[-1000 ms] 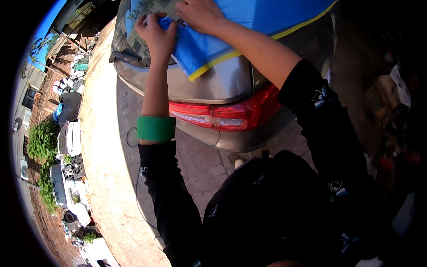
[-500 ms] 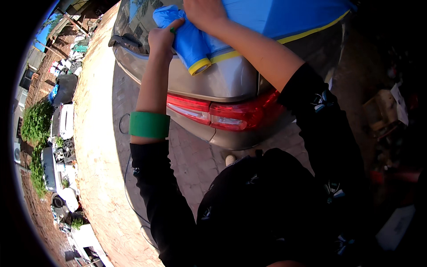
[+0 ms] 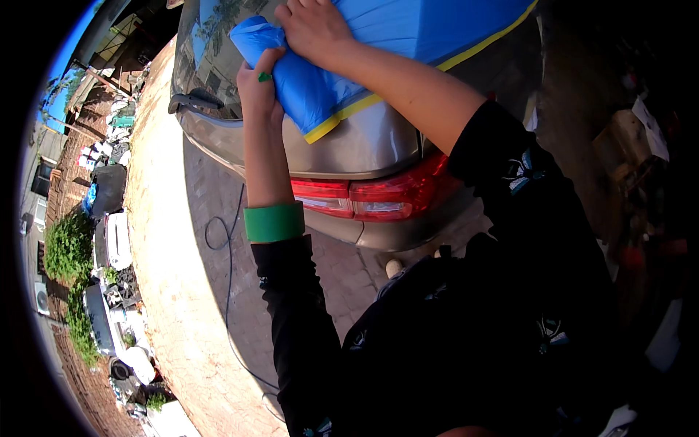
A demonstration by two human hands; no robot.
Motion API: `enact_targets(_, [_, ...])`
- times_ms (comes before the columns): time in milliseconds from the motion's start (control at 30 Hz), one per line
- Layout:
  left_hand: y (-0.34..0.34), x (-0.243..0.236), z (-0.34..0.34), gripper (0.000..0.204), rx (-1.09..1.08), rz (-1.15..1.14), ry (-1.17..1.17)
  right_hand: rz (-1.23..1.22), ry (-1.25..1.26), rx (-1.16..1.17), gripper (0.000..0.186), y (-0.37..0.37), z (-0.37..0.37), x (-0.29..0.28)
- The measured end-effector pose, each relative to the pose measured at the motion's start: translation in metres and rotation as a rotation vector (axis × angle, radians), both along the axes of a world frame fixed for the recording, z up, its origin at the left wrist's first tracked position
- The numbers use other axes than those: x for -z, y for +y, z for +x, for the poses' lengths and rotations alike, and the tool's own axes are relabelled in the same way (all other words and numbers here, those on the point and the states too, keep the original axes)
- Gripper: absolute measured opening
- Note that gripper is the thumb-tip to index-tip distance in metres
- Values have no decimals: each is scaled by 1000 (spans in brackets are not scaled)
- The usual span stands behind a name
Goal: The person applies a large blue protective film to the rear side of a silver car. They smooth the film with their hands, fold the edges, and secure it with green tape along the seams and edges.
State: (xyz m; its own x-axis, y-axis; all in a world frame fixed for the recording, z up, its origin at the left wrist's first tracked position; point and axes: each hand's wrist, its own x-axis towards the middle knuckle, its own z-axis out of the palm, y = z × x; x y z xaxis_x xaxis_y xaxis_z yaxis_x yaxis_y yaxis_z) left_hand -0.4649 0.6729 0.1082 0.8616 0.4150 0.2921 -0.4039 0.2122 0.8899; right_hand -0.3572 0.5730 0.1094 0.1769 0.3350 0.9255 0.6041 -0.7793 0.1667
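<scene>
My left hand (image 3: 258,84) grips a crumpled roll of blue plastic film (image 3: 294,81), a small green piece on its thumb. My right hand (image 3: 313,30) rests on the film just above and right of it, fingers bent and slightly apart. The film has a yellow taped edge (image 3: 486,49) and lies across the rear glass (image 3: 211,65) and upper body of a bronze-grey car (image 3: 375,142). A wide green band (image 3: 274,222) circles my left forearm.
A red tail light (image 3: 380,200) is below the film. A black cable (image 3: 228,291) loops on the shaded paving. At left, past sunlit ground, piled items (image 3: 116,240) and shrubs (image 3: 69,247) line a brick wall. Dim boxes (image 3: 626,138) stand at right.
The film by my left hand has bunched into a roll, now lying slightly left of its half-second-ago place. My right hand has shifted slightly left, and my left hand has moved down from its first position.
</scene>
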Motion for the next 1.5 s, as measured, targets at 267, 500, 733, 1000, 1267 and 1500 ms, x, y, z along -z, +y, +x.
enact_targets(267, [14,8,2,30,75,-37,68,-72,139,-72,16,-7,-6,1])
enact_targets(500, [13,-2,-11,43,6,63,76,-471,619,-493,26,-57,0,-46])
enact_targets(733, [7,-3,-16,69,-384,785,-104,-645,530,-528,29,-76,9,-61])
enact_targets(1000, [24,-6,-7,32,-174,983,-9,-561,174,-630,27,-67,30,-30])
enact_targets(1267, [37,-7,5,39,-273,1345,67,-608,412,-482,24,-68,8,-29])
enact_targets(1500, [33,-14,-5,40,-281,1411,195,-619,366,-530,26,-71,9,-34])
